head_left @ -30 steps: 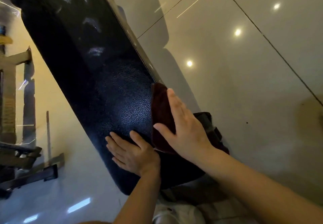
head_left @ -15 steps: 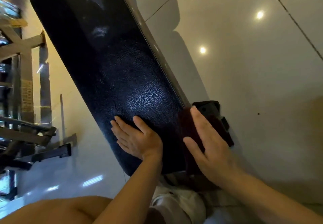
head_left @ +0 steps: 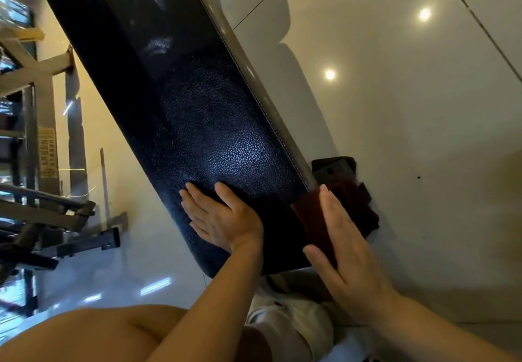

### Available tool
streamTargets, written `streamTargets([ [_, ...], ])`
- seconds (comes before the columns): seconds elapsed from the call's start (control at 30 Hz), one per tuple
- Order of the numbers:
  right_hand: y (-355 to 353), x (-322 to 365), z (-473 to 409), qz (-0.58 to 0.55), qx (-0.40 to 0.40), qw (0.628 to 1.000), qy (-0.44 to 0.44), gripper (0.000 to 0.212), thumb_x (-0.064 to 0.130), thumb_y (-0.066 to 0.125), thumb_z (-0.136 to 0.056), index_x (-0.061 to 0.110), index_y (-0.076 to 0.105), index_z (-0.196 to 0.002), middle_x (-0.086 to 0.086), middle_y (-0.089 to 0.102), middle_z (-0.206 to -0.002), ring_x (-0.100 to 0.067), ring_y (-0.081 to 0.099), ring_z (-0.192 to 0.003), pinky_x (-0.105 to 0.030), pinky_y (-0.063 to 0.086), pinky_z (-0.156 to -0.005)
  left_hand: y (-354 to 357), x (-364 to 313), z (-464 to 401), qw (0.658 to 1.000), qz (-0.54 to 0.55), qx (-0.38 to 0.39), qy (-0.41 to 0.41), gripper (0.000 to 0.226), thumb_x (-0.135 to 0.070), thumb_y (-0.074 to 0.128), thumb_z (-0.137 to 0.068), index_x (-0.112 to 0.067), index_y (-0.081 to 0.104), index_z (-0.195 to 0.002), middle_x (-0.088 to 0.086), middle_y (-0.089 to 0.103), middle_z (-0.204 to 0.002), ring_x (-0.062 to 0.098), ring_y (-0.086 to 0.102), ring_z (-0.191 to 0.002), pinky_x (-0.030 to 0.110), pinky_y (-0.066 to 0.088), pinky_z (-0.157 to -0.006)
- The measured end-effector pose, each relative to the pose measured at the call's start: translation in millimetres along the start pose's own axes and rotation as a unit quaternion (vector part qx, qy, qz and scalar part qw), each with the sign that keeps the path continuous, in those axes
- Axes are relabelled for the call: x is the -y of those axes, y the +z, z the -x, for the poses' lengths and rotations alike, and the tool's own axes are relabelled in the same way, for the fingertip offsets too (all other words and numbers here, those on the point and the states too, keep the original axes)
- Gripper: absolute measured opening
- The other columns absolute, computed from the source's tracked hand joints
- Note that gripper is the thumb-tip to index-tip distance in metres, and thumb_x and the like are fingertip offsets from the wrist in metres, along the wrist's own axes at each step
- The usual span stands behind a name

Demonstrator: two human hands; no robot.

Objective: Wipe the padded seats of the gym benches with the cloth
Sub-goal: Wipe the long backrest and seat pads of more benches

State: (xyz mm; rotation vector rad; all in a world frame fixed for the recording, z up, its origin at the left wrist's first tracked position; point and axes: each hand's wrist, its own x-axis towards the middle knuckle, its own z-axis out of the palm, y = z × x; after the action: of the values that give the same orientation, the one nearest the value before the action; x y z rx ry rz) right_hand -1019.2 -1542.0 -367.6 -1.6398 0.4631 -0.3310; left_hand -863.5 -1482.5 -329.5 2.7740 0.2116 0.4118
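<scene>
Below me I see a glossy pale tiled floor (head_left: 395,107) crossed by thin dark grout lines, with round ceiling lights mirrored in it as bright spots (head_left: 330,74). To my left, dark metal gym equipment frames (head_left: 42,214) stand on the floor, washed in warm yellowish light.

Left hand (head_left: 223,220) flat on near end of bench seat pad (head_left: 197,124). Right hand (head_left: 347,257) presses cloth (head_left: 313,220) against pad's right edge. Rack frame (head_left: 34,124) on floor, far left.
</scene>
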Motion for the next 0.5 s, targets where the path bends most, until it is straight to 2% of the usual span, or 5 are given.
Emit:
streamTargets([
  [0.13, -6.9, 19.3, -62.2, 0.058, 0.014, 0.995, -0.075, 0.074, 0.052, 0.034, -0.1, 0.012, 0.005, -0.154, -0.004, 0.011, -0.164, -0.018, 0.009, -0.151, -0.024, 0.009, -0.121, -0.5, 1.7, 0.7, 1.0, 0.001, 0.002, 0.007, 0.09, -0.063, 0.008, -0.078, -0.017, 0.025, -0.153, 0.005, 0.021, -0.161, 0.024, 0.018, -0.148, 0.043, 0.008, -0.119],
  [0.2, -10.0, 35.9, -108.1, 0.044, 0.026, 0.997, -0.062, 0.072, 0.051, 0.034, -0.101, 0.016, 0.001, -0.154, 0.001, 0.006, -0.164, -0.011, 0.003, -0.151, -0.015, 0.001, -0.119, -1.0, 1.1, 0.6, 1.0, -0.002, 0.003, 0.011, 0.089, -0.063, 0.008, -0.079, -0.017, 0.025, -0.153, 0.005, 0.02, -0.161, 0.024, 0.017, -0.148, 0.044, 0.008, -0.119],
  [0.3, -10.4, 55.7, -145.7, -0.018, 0.001, 1.0, -0.022, 0.061, 0.041, 0.026, -0.102, 0.016, 0.01, -0.155, 0.003, 0.013, -0.163, 0.007, 0.002, -0.142, -0.003, -0.003, -0.11, -2.6, 2.7, 1.0, 1.0, -0.008, 0.011, 0.009, 0.089, -0.063, 0.007, -0.08, -0.017, 0.023, -0.154, 0.005, 0.019, -0.161, 0.024, 0.016, -0.149, 0.044, 0.006, -0.12],
  [0.37, -8.9, 54.9, -132.6, -0.031, -0.018, 0.999, -0.022, 0.057, 0.034, 0.027, -0.102, 0.016, 0.015, -0.155, 0.002, 0.018, -0.162, 0.009, 0.006, -0.141, -0.005, 0.003, -0.113, -3.2, 2.1, 2.1, 1.0, -0.012, 0.012, 0.008, 0.088, -0.063, 0.006, -0.08, -0.017, 0.023, -0.154, 0.005, 0.018, -0.162, 0.025, 0.015, -0.149, 0.044, 0.006, -0.12],
  [0.5, -0.9, 27.6, -62.5, 0.046, -0.04, 0.997, -0.048, 0.057, 0.031, 0.036, -0.102, 0.016, 0.019, -0.155, -0.001, 0.021, -0.162, -0.008, 0.015, -0.149, -0.018, 0.013, -0.119, -1.4, 3.5, 0.7, 1.0, -0.019, 0.009, 0.011, 0.088, -0.063, 0.008, -0.081, -0.016, 0.023, -0.154, 0.005, 0.018, -0.162, 0.024, 0.015, -0.149, 0.043, 0.006, -0.119],
])
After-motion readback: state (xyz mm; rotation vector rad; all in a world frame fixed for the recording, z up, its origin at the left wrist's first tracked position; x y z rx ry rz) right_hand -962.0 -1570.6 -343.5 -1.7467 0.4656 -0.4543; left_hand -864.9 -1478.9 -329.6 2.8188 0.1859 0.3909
